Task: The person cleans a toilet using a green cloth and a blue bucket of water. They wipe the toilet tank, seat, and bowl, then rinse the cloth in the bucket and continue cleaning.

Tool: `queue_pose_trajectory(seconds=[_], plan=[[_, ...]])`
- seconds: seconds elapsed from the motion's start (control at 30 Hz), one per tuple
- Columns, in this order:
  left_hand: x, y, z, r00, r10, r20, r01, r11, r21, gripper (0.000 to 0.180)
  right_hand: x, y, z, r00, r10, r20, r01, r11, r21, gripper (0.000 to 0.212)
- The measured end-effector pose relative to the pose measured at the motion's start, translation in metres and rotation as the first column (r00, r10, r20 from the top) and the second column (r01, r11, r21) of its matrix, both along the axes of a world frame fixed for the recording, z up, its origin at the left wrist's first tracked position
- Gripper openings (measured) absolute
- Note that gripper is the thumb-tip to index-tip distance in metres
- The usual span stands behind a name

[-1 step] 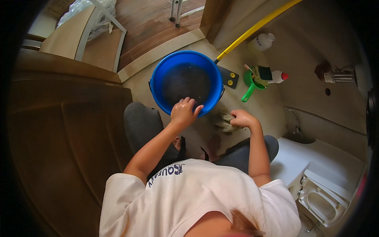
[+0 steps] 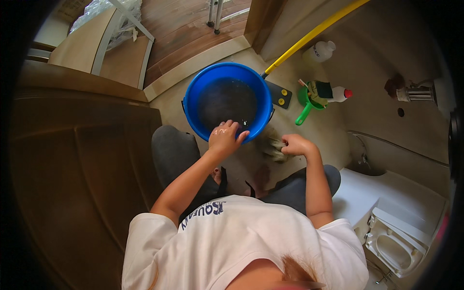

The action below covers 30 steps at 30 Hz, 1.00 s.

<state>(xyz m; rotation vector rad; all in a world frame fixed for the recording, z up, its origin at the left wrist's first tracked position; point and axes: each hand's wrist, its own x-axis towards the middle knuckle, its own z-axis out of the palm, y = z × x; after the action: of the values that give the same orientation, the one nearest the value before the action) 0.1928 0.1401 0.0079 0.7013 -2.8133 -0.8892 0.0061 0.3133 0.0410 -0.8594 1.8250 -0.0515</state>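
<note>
A blue bucket [image 2: 191,87] with dark, murky water [image 2: 227,99] in it stands on the floor in front of me. My left hand [image 2: 224,137] is wet and lies over its near rim. The fingers curl inward above the water, with the thumb to the right along the rim; the fingertips are partly hidden. Just right of the bucket, my right hand [image 2: 297,145] grips a whitish, shaggy cloth [image 2: 277,151] low over the floor. Part of that cloth is blurred, so I cannot tell whether it touches the floor.
Behind the bucket lies a dark flat mop plate [image 2: 279,95] beside a yellow pole [image 2: 314,34]. A green dipper [image 2: 304,112] holds brushes and a sponge, near a red-capped bottle [image 2: 341,94] and a white jug [image 2: 320,51]. At left is a brown door [image 2: 82,169]; a toilet [image 2: 394,244] is at right.
The water's surface and glints shift slightly inside the bucket. My right hand's cloth moves a little; both hands stay in about the same places.
</note>
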Motion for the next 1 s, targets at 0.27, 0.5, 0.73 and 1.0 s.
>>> queue_pose_trajectory(seconds=[0.27, 0.5, 0.73, 1.0], plan=[[-0.001, -0.009, 0.001, 0.959, -0.221, 0.179, 0.224, 0.975, 0.000, 0.051, 0.002, -0.170, -0.035, 0.967, 0.211, -0.142, -0.243, 0.931, -0.273, 0.048], [-0.012, -0.006, 0.010, 0.985, -0.103, 0.140, 0.103, 0.995, 0.003, 0.056, -0.006, -0.219, -0.211, 0.994, -0.051, -0.101, 0.000, 0.893, -0.450, 0.046], [0.003, -0.011, 0.001, 0.969, -0.074, 0.236, 0.053, 0.994, 0.093, 0.049, 0.079, -0.201, -0.226, 0.897, 0.439, 0.052, -0.438, 0.899, -0.031, 0.037], [-0.004, -0.012, 0.000, 0.965, -0.110, 0.240, 0.081, 0.989, 0.126, 0.054, 0.056, -0.182, -0.141, 0.767, 0.633, 0.100, -0.641, 0.756, 0.130, 0.029]])
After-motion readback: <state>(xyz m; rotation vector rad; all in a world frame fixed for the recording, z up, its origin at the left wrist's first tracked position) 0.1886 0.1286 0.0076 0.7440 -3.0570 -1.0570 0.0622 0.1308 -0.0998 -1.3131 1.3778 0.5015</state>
